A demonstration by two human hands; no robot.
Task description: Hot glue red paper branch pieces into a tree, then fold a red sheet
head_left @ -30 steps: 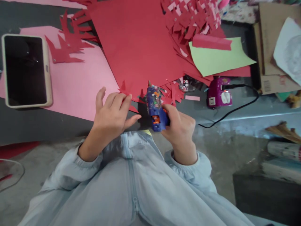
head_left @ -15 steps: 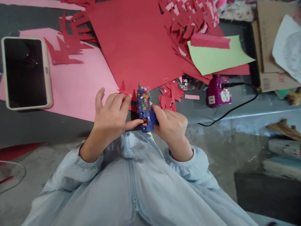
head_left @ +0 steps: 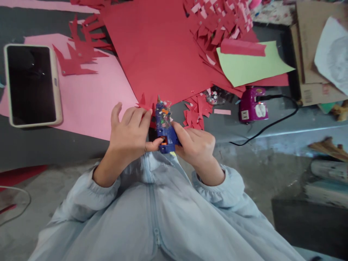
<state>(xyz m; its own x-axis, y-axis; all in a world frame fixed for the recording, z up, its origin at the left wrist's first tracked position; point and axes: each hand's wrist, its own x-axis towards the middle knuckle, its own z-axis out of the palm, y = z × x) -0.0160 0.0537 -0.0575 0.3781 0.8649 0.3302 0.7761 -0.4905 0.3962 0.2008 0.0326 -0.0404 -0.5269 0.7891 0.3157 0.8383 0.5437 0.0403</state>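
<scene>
A blue glue gun (head_left: 165, 132), coated with clear glue and colourful bits, points away from me over the table edge. My right hand (head_left: 197, 143) is closed round its handle. The thumb of my left hand (head_left: 129, 134) touches the gun's rear end, by the orange part in its opening. At the other fingertips of that hand is a small pointed red paper cutout (head_left: 143, 102), partly hidden by the fingers; it appears pinched between them. Red paper scraps (head_left: 194, 112) lie just right of the gun's tip.
Large red sheets (head_left: 154, 47) and a pink sheet (head_left: 87, 98) cover the table. A tablet (head_left: 31, 85) lies at the left. Right are a pile of red cutouts (head_left: 217, 16), a green sheet (head_left: 255, 67), a purple corded device (head_left: 252, 105) and cardboard (head_left: 312, 47).
The glue gun and my right hand have shifted slightly left, closer to my left hand. The left thumb is now more bent against the gun's rear.
</scene>
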